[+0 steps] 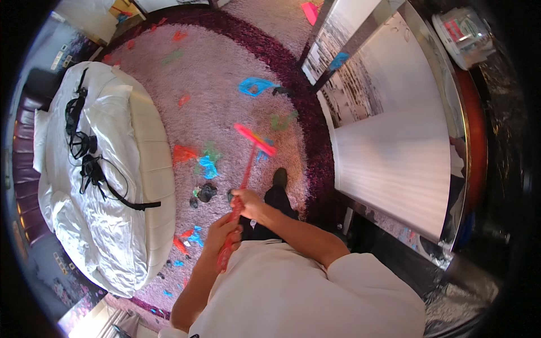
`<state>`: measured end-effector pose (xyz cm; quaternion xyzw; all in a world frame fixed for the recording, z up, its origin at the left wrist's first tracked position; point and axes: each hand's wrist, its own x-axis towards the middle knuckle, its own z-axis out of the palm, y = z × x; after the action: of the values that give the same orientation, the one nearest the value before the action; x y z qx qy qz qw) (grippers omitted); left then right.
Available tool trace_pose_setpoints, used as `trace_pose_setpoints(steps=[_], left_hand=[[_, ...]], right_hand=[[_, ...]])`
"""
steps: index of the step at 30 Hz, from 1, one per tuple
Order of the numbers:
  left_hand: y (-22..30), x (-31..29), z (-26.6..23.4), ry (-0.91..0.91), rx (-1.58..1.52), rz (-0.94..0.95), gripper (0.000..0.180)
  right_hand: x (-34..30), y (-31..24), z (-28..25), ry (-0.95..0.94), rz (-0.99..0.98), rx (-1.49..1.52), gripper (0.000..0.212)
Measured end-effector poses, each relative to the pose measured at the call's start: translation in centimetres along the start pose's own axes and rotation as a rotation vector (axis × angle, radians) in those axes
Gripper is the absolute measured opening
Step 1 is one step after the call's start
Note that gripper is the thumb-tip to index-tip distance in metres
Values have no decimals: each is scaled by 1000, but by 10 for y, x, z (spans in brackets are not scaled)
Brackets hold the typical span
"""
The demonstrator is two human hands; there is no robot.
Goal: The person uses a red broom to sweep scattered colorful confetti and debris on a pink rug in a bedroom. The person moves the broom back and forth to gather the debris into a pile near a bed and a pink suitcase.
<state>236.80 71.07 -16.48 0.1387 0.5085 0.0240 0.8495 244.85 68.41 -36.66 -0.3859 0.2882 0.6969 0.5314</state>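
Observation:
A red-pink broom (247, 169) with a long handle and a narrow bar-shaped head reaches away from me over the pale shaggy carpet (220, 67). My right hand (249, 204) is closed round the middle of the handle. Nearer my body, my left hand (223, 234) wraps the patterned lower part. Beside the broom head lies a light blue scrap (261, 156). To its left are a red scrap (184, 153), a blue crumpled piece (208, 167) and faint green shreds (212, 152). A black lump (207, 192) rests closer to me.
A rounded bed (153, 163) with white bedding and black straps (84, 143) stands left. On the right are a panel with a picture (366, 90) and a clear plastic tub (465, 35). More scraps, including a blue piece (256, 86), lie ahead. My dark shoe (280, 177) is near the broom.

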Motion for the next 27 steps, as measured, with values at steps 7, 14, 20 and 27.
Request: trace_pose_setpoints(steps=[7, 14, 20, 27], left_hand=[[4, -44, 24, 141, -216, 202, 28], [-3, -3, 25, -43, -197, 58, 29], [-12, 17, 6, 40, -37, 40, 19], [3, -67, -25, 331, -11, 271, 26]], right_hand=[[-58, -16, 76, -47, 149, -263, 17], [-43, -46, 11, 136, 52, -186, 10], [-6, -33, -12, 143, 88, -33, 12], [-30, 46, 96, -137, 245, -194, 15]])
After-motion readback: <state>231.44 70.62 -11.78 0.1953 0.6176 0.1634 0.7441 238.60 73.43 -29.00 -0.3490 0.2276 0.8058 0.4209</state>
